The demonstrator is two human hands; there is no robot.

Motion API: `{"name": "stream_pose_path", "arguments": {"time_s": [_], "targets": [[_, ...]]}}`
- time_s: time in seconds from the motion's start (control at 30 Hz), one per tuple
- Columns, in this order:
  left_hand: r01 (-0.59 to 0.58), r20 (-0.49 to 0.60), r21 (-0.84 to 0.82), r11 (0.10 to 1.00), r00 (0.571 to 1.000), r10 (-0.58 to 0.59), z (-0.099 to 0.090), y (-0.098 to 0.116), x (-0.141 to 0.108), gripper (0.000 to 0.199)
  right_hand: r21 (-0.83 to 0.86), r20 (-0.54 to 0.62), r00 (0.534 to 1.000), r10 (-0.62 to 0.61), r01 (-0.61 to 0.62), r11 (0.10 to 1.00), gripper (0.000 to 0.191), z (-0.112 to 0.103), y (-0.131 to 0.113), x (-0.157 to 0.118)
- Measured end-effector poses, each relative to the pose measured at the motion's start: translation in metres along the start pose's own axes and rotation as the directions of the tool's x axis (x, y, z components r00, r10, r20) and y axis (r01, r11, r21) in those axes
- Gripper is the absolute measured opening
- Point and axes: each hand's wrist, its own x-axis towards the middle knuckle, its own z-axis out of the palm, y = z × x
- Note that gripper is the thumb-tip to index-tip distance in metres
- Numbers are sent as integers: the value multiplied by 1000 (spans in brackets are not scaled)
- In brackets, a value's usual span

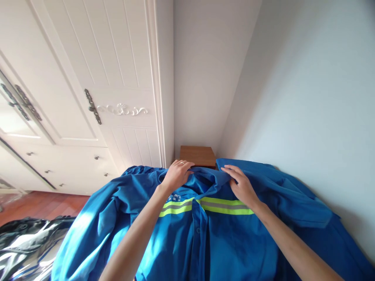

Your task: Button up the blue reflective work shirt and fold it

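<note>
A blue work jacket (234,242) with yellow-green and grey reflective bands lies spread out, its front facing up and its collar at the far end. My left hand (177,175), with a ring on one finger, is at the left side of the collar, fingers curled over the edge and pinching the cloth. On the collar's right side rests my right hand (241,186), its fingers spread apart and touching the fabric. White lettering shows on the chest beside my left forearm. More blue cloth extends beneath and beyond the jacket at the right.
A white wardrobe (125,144) with dark handles stands at the left. Behind the collar is a small brown wooden surface (197,155). A pale wall (316,117) rises on the right. Dark and light striped cloth (35,249) lies at lower left, near the reddish floor (55,205).
</note>
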Motion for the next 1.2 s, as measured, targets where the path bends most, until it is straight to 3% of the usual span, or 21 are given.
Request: {"name": "stream_pose_path", "arguments": {"time_s": [0.13,0.23,0.33,0.47,0.53,0.63,0.77,0.9,1.03,1.2], "targets": [[37,-93,6,999,995,-37,-9,11,-1,12,-46,-14,996,-86,85,995,64,-11,-32,-3],[126,-137,5,992,983,-124,-14,21,1,11,-84,-81,981,-176,169,982,52,-12,-66,-8],[183,-174,8,983,968,-179,-18,33,1,10,-185,-41,987,-155,145,972,42,1,-86,-14],[171,-227,77,982,962,-150,-23,50,-2,11,-324,-83,995,-52,23,946,62,30,-87,-21],[136,-229,132,982,968,-103,-26,54,-4,14,-321,-135,990,-28,-17,947,51,37,-83,-20],[101,-219,216,971,974,-52,-33,55,-9,19,-228,-185,982,-20,-23,973,27,27,-78,-17],[27,-137,245,969,991,7,-46,51,-18,26,-178,-204,973,-106,69,982,17,-3,-76,-12],[-29,16,182,983,1000,26,-58,39,-29,36,-188,-191,973,-132,96,977,23,-23,-78,-11],[50,134,164,985,988,-72,-67,20,-50,46,-186,-131,988,-84,59,981,29,-30,-81,-12],[142,140,200,969,975,-172,-74,7,-80,23,-187,-81,996,-32,17,982,34,-31,-85,-9]]}}
